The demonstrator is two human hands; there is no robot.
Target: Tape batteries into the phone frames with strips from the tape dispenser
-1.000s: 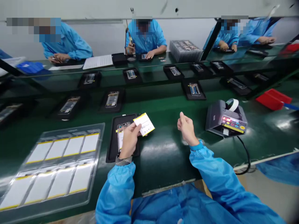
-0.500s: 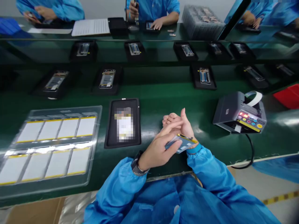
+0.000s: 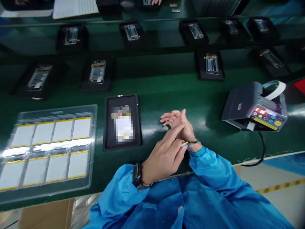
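Observation:
My left hand (image 3: 165,154), with a black watch at its wrist, pinches a thin phone battery (image 3: 187,144). The battery shows almost edge-on, a slim line with a yellow strip, and most of it is hidden behind the fingers. My right hand (image 3: 182,124) is palm up beside it, fingers loosely bent and thumb apart, with nothing visible in it. Fingertips of the left hand touch the right palm, and the battery lies close to the right wrist. Left of my hands, a black tray (image 3: 138,127) holds a phone unit whose picture is blurred out.
A clear plastic tray (image 3: 94,127) with several white batteries lies at the left. A grey tape dispenser (image 3: 240,105) with lit digits stands at the right. Further back, several black trays (image 3: 200,71) hold opened phones. Part of another person's hand (image 3: 156,2) shows at the top edge.
The view has tipped down and closer. The battery has turned from showing its broad face to edge-on, still in my left hand. My right hand's fingers have opened a little.

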